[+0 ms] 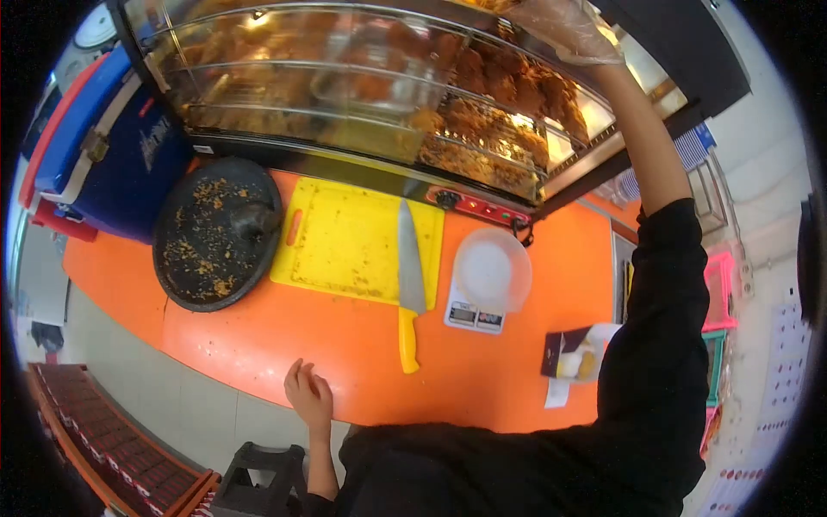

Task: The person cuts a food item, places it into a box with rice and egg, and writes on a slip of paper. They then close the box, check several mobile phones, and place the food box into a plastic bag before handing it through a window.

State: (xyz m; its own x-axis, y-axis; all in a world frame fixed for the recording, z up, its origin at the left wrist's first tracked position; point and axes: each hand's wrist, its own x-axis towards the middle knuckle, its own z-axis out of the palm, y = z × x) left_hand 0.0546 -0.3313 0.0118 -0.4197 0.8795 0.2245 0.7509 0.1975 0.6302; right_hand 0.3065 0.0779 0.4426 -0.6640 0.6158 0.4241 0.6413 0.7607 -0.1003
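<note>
A curved glass warming cabinet (362,86) fills the top of the view. Wire shelves behind its glossy pane carry rough, crusty brown fried pieces (491,112) under warm light. Below it stretches a smooth orange counter (482,370) with a rounded front edge. At the far left a boxy blue cooler (112,155) with a red-trimmed lid stands against the cabinet's end.

On the counter lies a round black tray (198,250), matte and scattered with golden crumbs, with a dark knob near its right rim. Just beside it sits a rectangular yellow plastic cutting board (345,246), scuffed and flecked with crumbs. A knife (410,267) lies across the board's right edge, its grey steel blade pointing to the cabinet and its yellow handle hanging over the bare counter. To the right is a small white scale (475,314) bearing a translucent round bowl (493,271).

The right hand (564,30), in a crinkled clear plastic glove, is raised at the top of the cabinet, against the glass. The edge of the view cuts it off, so it cannot be told whether it grips anything. The arm below it wears a black sleeve. The bare left hand (308,396) rests on the counter's front edge, fingers loosely curled and holding nothing.
</note>
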